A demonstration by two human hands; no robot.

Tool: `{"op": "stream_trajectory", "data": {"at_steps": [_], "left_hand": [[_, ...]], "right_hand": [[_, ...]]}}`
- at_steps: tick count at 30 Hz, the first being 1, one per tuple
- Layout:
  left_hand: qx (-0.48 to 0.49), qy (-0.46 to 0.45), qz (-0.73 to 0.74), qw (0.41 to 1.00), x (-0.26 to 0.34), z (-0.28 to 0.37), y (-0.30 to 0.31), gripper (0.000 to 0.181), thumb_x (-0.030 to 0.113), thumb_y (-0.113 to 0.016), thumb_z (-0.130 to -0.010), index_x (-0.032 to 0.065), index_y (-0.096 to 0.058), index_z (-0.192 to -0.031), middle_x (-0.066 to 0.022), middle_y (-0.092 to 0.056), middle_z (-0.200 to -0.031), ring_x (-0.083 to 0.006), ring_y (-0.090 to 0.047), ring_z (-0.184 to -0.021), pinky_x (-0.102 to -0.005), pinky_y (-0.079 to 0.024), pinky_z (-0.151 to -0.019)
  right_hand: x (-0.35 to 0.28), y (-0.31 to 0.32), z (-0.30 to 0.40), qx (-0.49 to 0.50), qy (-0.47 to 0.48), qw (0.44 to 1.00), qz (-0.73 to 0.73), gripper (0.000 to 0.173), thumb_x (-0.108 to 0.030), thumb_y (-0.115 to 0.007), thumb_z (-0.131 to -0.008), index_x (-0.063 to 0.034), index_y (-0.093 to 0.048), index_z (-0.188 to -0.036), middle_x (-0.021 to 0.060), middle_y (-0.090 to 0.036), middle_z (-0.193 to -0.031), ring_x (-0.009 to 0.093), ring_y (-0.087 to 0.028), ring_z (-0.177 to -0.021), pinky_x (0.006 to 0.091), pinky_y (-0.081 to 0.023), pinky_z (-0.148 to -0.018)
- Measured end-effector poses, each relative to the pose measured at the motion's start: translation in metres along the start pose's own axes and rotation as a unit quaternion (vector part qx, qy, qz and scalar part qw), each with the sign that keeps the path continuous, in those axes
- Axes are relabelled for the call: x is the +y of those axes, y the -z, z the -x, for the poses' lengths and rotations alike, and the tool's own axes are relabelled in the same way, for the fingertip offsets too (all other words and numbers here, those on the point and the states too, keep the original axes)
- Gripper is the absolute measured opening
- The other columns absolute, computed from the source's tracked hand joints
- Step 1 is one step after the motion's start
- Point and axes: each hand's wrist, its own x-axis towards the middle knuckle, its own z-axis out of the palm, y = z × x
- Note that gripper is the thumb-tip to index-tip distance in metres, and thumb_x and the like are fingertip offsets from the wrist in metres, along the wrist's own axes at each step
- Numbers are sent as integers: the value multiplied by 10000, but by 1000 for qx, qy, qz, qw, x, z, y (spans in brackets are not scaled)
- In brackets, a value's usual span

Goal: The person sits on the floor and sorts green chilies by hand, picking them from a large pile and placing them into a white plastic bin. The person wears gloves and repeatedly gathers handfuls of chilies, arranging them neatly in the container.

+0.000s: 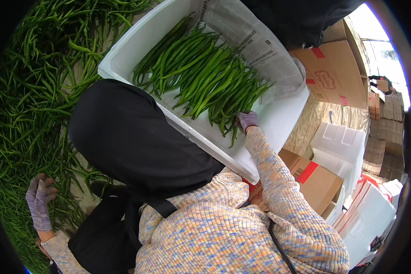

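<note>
A white foam box (277,116) lined with newspaper (260,54) tilts before me, its near edge close to my black-clad knee. Long green chili peppers (205,75) lie side by side in a row inside it. My right hand (248,120), in a purple knit glove with dark fingertips, reaches into the box and touches the peppers at the row's right end. Its fingers are partly hidden, so their grip cannot be told. Low at the left, my gloved left hand (41,198) is raised with nothing in it, fingers apart, beside a large heap of loose green chili peppers (30,113).
Cardboard cartons stand at the right, one upper (332,73) and one lower (304,178). Beyond them are white foam boxes (366,209) and stacked flat cardboard (385,126). Dark clothing (294,20) shows past the box. A distant person (380,82) holds a carton.
</note>
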Motion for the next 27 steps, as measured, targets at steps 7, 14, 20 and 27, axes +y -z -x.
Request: {"op": "stream_trajectory", "data": {"at_steps": [7,14,20,27], "left_hand": [[-15,7,5,1000,1,0,6,312,165,-585,-832,3,-522,-1092,-96,-620,-863,-122,-589,-602,-187,-468,-465],[11,2,-36,999,2,3,2,317,177,-587,-830,13,-522,-1093,-88,-627,-866,-134,-615,-638,-204,-524,-523],[17,1,-47,999,4,6,2,349,220,-590,-829,15,-515,-1101,-73,-627,-858,-122,-613,-635,-200,-521,-525],[33,17,-59,998,3,4,1,377,240,-594,-828,11,-498,-1112,-64,-610,-857,-105,-590,-629,-188,-491,-518]], "right_hand": [[-16,-13,4,39,-107,987,-117,174,-68,-658,-668,7,-544,-776,101,-552,-618,208,-544,-498,297,-437,-422],[-12,6,0,48,-40,998,22,212,-123,-669,-652,11,-541,-754,92,-567,-647,187,-526,-510,283,-433,-480],[-23,-1,31,112,135,941,288,462,-185,-681,-637,3,-502,-1020,153,-608,-876,270,-587,-803,335,-461,-737],[-23,20,12,35,139,920,365,554,-258,-657,-655,-15,-465,-1114,193,-581,-1021,310,-562,-955,348,-436,-839]]}}
